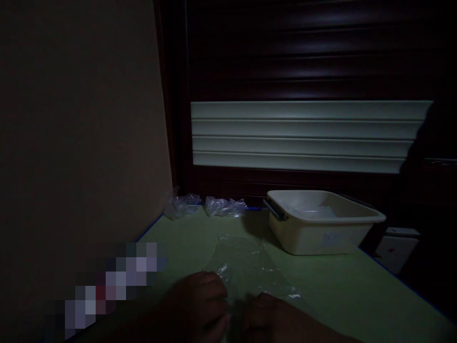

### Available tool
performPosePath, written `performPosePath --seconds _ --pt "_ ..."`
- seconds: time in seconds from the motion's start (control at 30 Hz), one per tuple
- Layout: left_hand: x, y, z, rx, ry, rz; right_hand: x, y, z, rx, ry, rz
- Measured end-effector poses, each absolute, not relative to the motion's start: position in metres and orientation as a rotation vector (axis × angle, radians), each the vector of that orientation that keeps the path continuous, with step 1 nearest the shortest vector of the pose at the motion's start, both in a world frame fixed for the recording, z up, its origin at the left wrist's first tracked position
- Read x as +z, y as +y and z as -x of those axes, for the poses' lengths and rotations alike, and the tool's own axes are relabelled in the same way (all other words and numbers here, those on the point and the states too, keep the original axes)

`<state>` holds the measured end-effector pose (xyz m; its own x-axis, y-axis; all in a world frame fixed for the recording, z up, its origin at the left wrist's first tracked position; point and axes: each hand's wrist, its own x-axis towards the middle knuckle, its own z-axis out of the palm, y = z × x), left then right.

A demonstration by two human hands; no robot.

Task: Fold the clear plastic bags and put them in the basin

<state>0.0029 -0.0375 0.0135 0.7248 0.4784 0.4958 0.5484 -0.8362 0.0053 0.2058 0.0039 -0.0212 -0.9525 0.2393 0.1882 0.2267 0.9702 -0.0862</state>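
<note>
Both hands are at the near edge of the view, over the pale green tabletop point(200, 238). A clear plastic bag point(243, 252) lies flat and slightly crinkled on the table, reaching away from them. My left hand point(200, 300), fingers curled, is closed on the bag's near left part. Close beside it on the right, my right hand point(266, 314) is also bent closed at the bag's near edge. Dim light and the hands themselves hide the fingertips and the bag's near end.
A cream plastic tub point(321, 236) with dark handles stands at the back right, some clear plastic inside. Crumpled clear bags point(224, 206) lie along the back edge. A wall point(82, 119) borders the left. A white box point(398, 247) is beyond the right edge.
</note>
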Motion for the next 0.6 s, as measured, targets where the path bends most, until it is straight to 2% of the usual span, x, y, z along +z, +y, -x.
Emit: performPosePath --seconds 0.2,0.6 --pt "0.010 -0.036 -0.003 -0.641 -0.854 2.861 -0.021 -0.002 -0.205 0.117 -2.907 0.464" --pt "0.010 -0.038 -0.002 -0.678 -0.858 2.870 -0.038 -0.005 -0.207 0.284 -2.791 0.544"
